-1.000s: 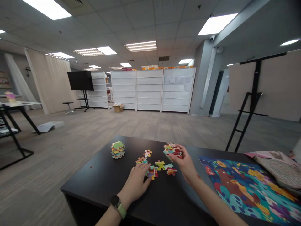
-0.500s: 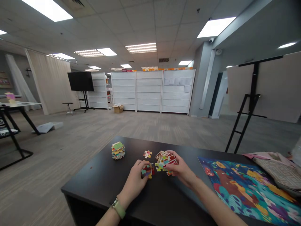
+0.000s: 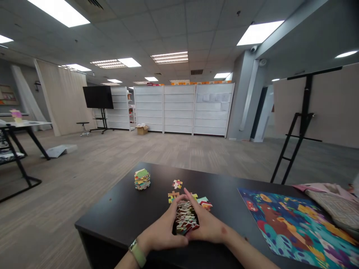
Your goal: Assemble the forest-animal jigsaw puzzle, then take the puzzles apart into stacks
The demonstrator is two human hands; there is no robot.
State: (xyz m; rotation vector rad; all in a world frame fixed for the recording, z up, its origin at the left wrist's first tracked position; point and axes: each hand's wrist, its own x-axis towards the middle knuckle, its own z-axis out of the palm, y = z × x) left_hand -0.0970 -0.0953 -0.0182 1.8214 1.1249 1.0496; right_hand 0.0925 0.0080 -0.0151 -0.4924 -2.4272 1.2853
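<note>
Both hands press in from the sides on a stack of jigsaw puzzle pieces (image 3: 186, 216) near the front of the black table. My left hand (image 3: 164, 229) curves round its left side, and my right hand (image 3: 207, 226) closes round the right side. The pieces lie in uneven layers, edges towards me. Just beyond my fingers lie loose puzzle pieces (image 3: 205, 202), partly hidden by the right hand. One yellow-brown piece (image 3: 173, 196) rests past my left fingertips, and a pink and yellow piece (image 3: 177, 184) lies farther back.
A second pile of puzzle pieces (image 3: 142, 179) stands at the table's back left. On the right lies a colourful picture sheet (image 3: 297, 224), with a patterned cloth bag (image 3: 328, 203) behind it. The black table (image 3: 117, 213) has its left edge near the pile.
My hands, apart before with separate pieces in each, have come together closer to me around one stack. Several pieces now lie on the table beyond the fingers.
</note>
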